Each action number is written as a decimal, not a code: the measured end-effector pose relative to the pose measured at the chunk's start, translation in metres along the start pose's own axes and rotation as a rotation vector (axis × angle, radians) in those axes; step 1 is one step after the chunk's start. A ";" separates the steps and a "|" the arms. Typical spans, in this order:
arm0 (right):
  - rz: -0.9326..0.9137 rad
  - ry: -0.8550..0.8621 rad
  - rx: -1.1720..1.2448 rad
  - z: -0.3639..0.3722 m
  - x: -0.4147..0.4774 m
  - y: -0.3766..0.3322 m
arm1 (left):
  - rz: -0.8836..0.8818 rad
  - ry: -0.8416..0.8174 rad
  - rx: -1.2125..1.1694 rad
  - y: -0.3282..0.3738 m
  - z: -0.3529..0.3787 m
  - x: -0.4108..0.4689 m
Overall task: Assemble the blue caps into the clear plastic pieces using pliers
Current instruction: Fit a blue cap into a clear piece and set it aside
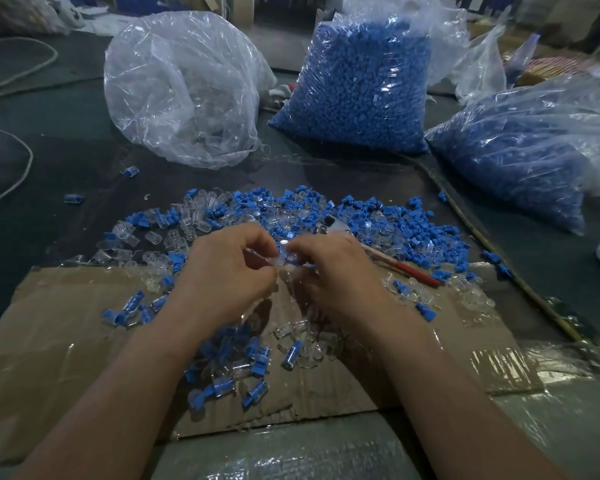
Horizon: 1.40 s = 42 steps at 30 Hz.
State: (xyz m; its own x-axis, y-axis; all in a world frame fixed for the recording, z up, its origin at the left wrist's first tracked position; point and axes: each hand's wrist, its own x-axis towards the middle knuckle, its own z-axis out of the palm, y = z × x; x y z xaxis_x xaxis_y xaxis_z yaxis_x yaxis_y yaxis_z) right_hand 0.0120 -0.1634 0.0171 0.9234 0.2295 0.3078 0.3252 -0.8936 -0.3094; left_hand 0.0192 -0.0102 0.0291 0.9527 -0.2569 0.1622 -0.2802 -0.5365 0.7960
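Head view: the left hand (229,271) and right hand (333,271) meet at the fingertips, both pinching one clear piece (284,258) above the cardboard (66,341). The red-handled pliers (414,272) lie beside the right hand. Some capped pieces (291,355) are done, but the loose pile (395,226) and the full bags of blue caps (357,88) suggest most work remains.

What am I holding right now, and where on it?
A small clear plastic piece: the left hand pinches its left end, the right hand its right end.
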 end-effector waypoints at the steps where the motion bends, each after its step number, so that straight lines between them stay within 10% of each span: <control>1: 0.034 0.023 0.075 -0.003 0.000 -0.001 | -0.002 -0.003 -0.009 0.000 0.000 0.000; 7: 0.179 0.092 0.608 -0.012 -0.006 -0.007 | -0.013 -0.002 -0.119 0.002 0.001 -0.001; 22: 0.182 0.204 0.945 -0.020 -0.007 -0.011 | -0.068 -0.001 -0.499 0.002 -0.005 0.002; 42: 0.241 0.086 0.869 -0.020 -0.008 -0.012 | 0.047 0.042 -0.365 0.005 0.001 -0.002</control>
State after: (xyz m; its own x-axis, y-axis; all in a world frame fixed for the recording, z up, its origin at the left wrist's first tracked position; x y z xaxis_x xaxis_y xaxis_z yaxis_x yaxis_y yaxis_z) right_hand -0.0037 -0.1626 0.0365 0.9793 0.0135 0.2022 0.1969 -0.2993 -0.9336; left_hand 0.0161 -0.0132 0.0325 0.9458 -0.2374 0.2216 -0.2710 -0.2010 0.9414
